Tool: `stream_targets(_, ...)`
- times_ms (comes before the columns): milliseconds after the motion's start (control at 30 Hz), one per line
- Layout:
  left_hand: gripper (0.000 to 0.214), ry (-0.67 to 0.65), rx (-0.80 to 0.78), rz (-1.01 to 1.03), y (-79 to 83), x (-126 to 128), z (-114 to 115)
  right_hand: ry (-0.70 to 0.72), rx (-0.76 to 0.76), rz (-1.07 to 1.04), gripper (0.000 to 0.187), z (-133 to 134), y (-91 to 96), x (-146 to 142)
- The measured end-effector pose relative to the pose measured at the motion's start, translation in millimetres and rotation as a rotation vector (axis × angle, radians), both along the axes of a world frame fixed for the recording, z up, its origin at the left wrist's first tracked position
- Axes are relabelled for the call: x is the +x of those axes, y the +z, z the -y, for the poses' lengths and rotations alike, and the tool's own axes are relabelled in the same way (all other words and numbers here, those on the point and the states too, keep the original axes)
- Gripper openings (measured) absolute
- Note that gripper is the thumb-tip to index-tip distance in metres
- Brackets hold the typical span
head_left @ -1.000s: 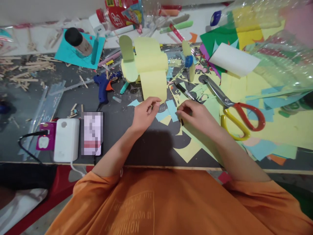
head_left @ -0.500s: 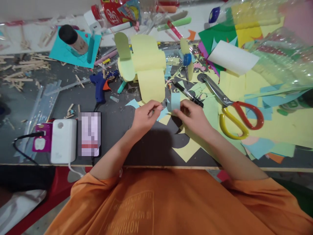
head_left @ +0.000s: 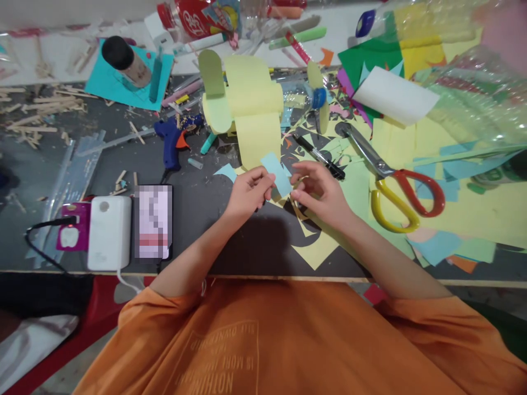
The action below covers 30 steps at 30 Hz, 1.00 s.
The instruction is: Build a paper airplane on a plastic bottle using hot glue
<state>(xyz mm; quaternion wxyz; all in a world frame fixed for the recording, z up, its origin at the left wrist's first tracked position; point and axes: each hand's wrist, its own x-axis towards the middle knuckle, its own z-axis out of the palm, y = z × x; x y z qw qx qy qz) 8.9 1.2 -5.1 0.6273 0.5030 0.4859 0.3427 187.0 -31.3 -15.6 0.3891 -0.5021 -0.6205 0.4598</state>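
A small light-blue paper strip (head_left: pixel 276 173) is pinched in my left hand (head_left: pixel 250 191), its fingers closed on the strip's near side. My right hand (head_left: pixel 320 190) is beside the strip with thumb and fingers apart; a fingertip lies close to its right edge, and I cannot tell if they touch. Just beyond the hands sits a plane-like model (head_left: pixel 255 104), a plastic bottle wrapped in pale yellow paper with a blue cap and paper blades. A black marker pen (head_left: pixel 319 156) lies behind my right hand. Yellow paper offcuts (head_left: pixel 317 249) lie under and near it.
Scissors (head_left: pixel 385 170) with red and yellow handles lie to the right on coloured paper. To the left are a blue glue gun (head_left: pixel 168 144), a phone (head_left: pixel 153 222), a white power bank (head_left: pixel 109 233) and wood sticks (head_left: pixel 53 112). Bottles and pens line the back.
The blue strip has passed from my right hand to my left and now tilts. My right hand's fingers have opened off it. The view has shifted slightly.
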Motion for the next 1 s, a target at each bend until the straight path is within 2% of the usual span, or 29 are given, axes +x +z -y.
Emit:
stream_targets(67, 0.032, 0.046, -0.015, 0.049, -1.4, 0, -2, 0.056, 0.233, 0.172, 0.044, -1, -2.0, 1)
stream_targets(133, 0.032, 0.063, -0.028, 0.095, -1.9, 1, -3, 0.099, 0.393, 0.338, 0.041, -2, -2.8, 1)
stream_targets(333, 0.037, 0.047, -0.088, 0.142, -0.4, 4, 4, 0.034, 0.418, 0.571, 0.010, 0, 0.9, 2)
stream_targets(467, 0.036, 0.047, -0.093, 0.162, 0.4, 5, 8, -0.039, 0.496, 0.476, 0.015, 3, 3.7, 1)
stream_targets(533, 0.038, 0.017, -0.118, 0.159, 0.5, 6, 9, -0.133, 0.423, 0.339, 0.015, 4, 4.0, -1)
stream_targets(633, 0.042, -0.121, -0.201, 0.158, 0.1, 7, 10, -0.280, 0.196, -0.023, 0.020, 4, 2.3, -4)
stream_targets(700, 0.044, -0.179, -0.218, 0.182, -0.4, 8, 11, -0.289, 0.025, -0.294, 0.029, 4, 0.3, -7)
stream_targets(767, 0.043, -0.168, -0.182, 0.197, -0.7, 10, 13, -0.203, -0.148, -0.486, 0.033, 5, -1.3, -10)
stream_targets(867, 0.039, -0.069, -0.118, 0.169, -1.2, 12, 15, -0.068, -0.320, -0.595, 0.035, 6, -1.6, -13)
stream_targets(1000, 0.032, 0.030, -0.094, 0.140, -2.3, 12, 15, -0.057, -0.324, -0.547, 0.038, 7, 0.0, -12)
